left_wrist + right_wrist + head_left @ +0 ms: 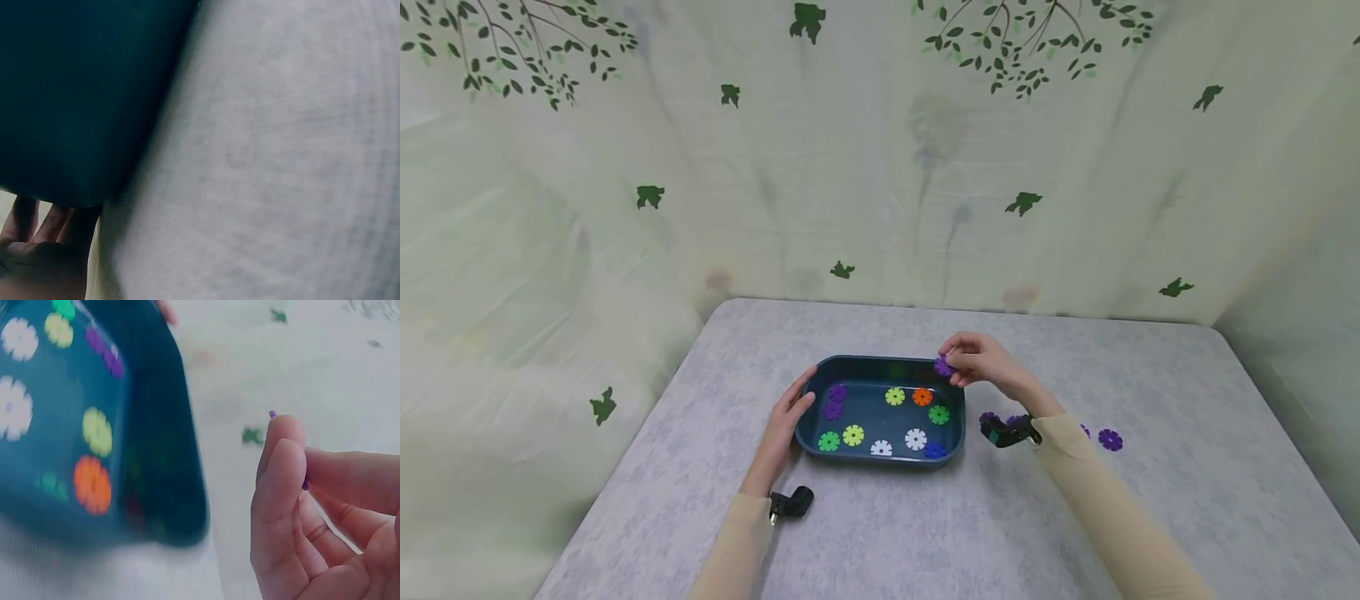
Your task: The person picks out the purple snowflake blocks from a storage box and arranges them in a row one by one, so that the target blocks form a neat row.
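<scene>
My right hand pinches a purple notched plastic disc between thumb and fingertips, over the far right corner of a dark teal tray. Only slivers of this disc show in the right wrist view, past the fingers. At the tray's left end, my left hand holds the rim, thumb over the edge and fingers along the outside. Inside the tray lie several notched discs: purple ones at the left, yellow, orange, green, white and blue.
On the table right of the tray lie more purple discs, some partly hidden by the right forearm and its wrist camera. The grey table meets a pale curtain with leaf prints behind and at the sides.
</scene>
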`<state>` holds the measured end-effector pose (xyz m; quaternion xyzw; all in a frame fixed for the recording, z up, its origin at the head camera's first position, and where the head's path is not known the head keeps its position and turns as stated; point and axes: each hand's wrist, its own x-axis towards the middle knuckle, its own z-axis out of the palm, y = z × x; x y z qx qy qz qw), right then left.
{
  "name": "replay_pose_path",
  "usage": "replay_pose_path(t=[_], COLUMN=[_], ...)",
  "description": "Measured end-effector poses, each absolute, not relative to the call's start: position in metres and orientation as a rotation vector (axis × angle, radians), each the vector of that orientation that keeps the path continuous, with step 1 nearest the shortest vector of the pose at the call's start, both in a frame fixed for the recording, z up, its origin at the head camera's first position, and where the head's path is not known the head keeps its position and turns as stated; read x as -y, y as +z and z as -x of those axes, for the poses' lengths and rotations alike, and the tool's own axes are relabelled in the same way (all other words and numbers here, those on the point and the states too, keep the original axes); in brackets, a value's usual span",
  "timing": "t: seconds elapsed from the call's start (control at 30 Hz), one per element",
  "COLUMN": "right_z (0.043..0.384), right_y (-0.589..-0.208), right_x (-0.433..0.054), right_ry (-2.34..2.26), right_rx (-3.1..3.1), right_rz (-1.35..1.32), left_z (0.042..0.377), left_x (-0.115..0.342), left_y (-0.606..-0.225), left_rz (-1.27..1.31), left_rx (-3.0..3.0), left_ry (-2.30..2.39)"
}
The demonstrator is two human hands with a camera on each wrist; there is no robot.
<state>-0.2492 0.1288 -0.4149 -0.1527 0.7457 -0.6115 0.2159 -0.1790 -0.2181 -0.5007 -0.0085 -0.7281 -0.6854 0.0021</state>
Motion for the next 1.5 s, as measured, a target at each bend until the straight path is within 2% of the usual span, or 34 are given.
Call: replay_pose_path(t=[0.47,0.73,1.0,1.3,1.5], right_z=[0.208,0.181,0.162,0.154,0.157], right_y=[-0.455,-0.472,-0.488,-0.49,-0.481], right_x=[-0.282,-0.345,-0.367,-0.365,-0.355], right_ry=[-1.683,-1.624,-1.494,-1.344,-1.412], right_rx=[-2.239,-2.391,-2.473,-2.593,-2.611], right_rz=[0.171,-0.011,-0.113,-0.194,-0.14], left_z=[0.174,0.174,0.176,0.178,0.18], left_x=[0.222,0.221,0.22,0.219,0.217], left_y=[-0.502,-0.5,-0.504,-0.503,-0.503], left_rz=[0.032,0.047,0.036,0.035,0.031], left_rx=[2.293,2.285,2.278,2.28,2.28], left_ry=[-2.113,-2.136,-2.13,-2.137,-2.135])
